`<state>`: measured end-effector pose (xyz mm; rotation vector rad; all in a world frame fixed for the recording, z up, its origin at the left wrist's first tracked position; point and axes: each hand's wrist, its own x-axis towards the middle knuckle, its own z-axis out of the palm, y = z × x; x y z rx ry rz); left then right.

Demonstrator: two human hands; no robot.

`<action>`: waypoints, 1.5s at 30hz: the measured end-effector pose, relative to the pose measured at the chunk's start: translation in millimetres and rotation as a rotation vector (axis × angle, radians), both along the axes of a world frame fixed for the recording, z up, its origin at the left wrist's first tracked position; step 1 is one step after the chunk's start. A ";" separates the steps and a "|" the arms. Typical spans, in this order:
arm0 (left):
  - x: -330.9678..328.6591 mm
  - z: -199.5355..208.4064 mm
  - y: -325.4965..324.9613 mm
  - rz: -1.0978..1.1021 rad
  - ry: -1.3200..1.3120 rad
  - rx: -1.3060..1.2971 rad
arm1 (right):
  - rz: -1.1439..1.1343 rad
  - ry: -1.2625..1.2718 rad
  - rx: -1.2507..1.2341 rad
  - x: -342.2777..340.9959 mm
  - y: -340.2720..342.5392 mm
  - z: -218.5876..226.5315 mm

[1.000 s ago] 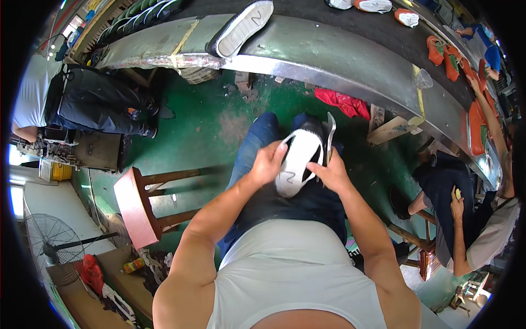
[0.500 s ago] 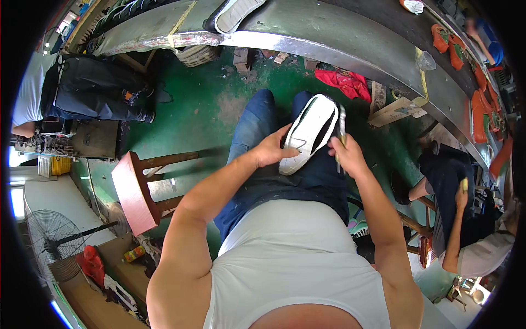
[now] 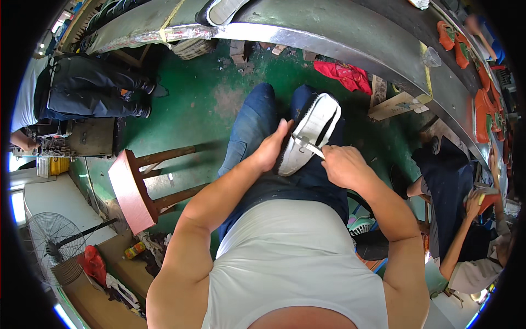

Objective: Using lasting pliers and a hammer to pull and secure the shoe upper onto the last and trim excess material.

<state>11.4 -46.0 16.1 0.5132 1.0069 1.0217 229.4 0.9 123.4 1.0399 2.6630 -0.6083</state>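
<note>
A shoe (image 3: pixel 297 159), white underside up with a dark edge, lies tilted on my lap above the knees. My left hand (image 3: pixel 269 148) grips its left side, thumb raised along the edge and the other fingers hidden beneath. With its fingers wrapped round the handle, my right hand (image 3: pixel 345 166) holds what looks like a small metal hammer (image 3: pixel 312 147). The tool's head is at the middle of the shoe's underside, close to my left thumb; I cannot tell whether it touches.
Ahead runs a long metal-edged bench (image 3: pixel 307 45) with another shoe (image 3: pixel 222 12) and several orange shoes (image 3: pixel 482 118). A wooden stool (image 3: pixel 129 189) stands at my left, near a fan (image 3: pixel 52 247). One person (image 3: pixel 87 88) stands far left; another (image 3: pixel 466 247) sits at right.
My right hand has swung the hammer from beside the shoe onto its underside. My left thumb has lifted from the underside to the edge. The person at right now holds an orange-red piece.
</note>
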 end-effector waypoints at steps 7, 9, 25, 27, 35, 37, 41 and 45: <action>4.5 -9.1 12.1 0.111 0.858 0.108 | -0.109 0.220 -0.155 1.0 -3.7 -26.4; 2.0 2.6 13.1 0.024 0.990 0.178 | -0.086 0.181 -0.099 0.2 5.5 -19.6; -19.3 12.2 26.4 -0.480 1.306 0.626 | -0.509 0.245 -0.725 30.4 42.6 -44.7; -20.9 14.0 31.0 -0.495 1.316 0.601 | -0.541 0.225 -0.670 16.6 38.8 -22.0; -17.0 38.4 27.4 -0.710 1.307 0.530 | -0.300 0.420 0.008 4.6 52.3 -84.9; -19.7 1.9 5.8 -0.268 1.117 0.687 | -0.340 0.462 -0.001 4.7 44.5 -89.3; -15.6 -4.0 -14.5 -0.117 0.920 0.160 | -0.313 0.471 -0.173 0.6 37.9 -57.2; -22.0 6.0 -11.7 -0.225 0.835 0.229 | -0.227 0.286 -0.148 2.9 5.1 -73.2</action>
